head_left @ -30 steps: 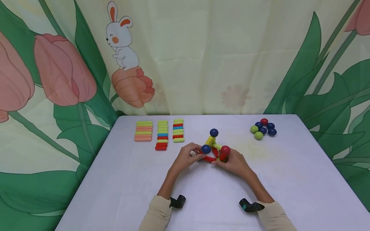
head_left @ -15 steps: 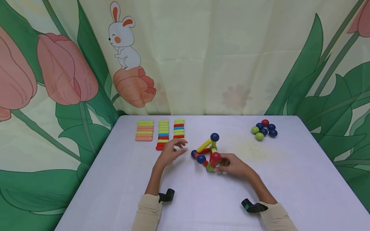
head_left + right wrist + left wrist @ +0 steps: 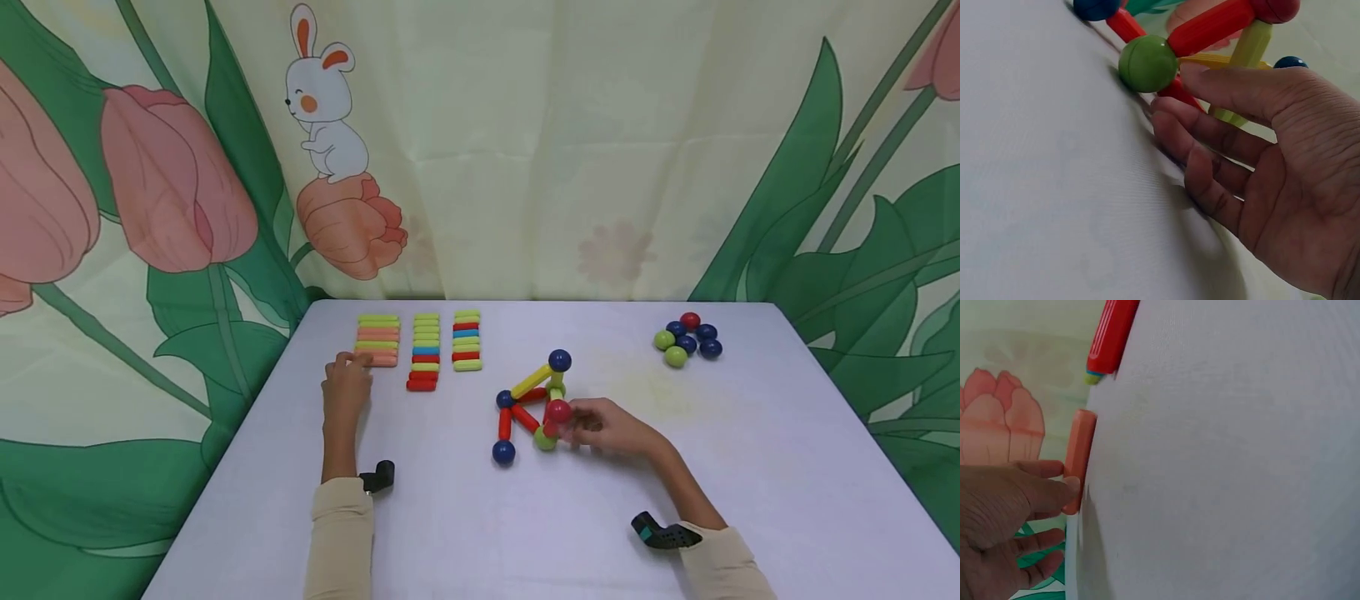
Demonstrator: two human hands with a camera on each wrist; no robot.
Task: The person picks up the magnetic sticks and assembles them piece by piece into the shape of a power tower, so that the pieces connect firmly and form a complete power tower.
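At ten o'clock on the counter [image 3: 442, 517], we see the left hand [image 3: 347, 392] pinching an orange stick [image 3: 1080, 447] between thumb and finger. Mid-counter sits the frame [image 3: 527, 418] of sticks and balls, one red stick [image 3: 505, 425] pointing to six o'clock. At the frame's three o'clock, the right hand [image 3: 609, 429] curls loosely, thumb apart from fingers; whether it touches, we cannot tell. Loose balls [image 3: 686, 343] lie at two o'clock.
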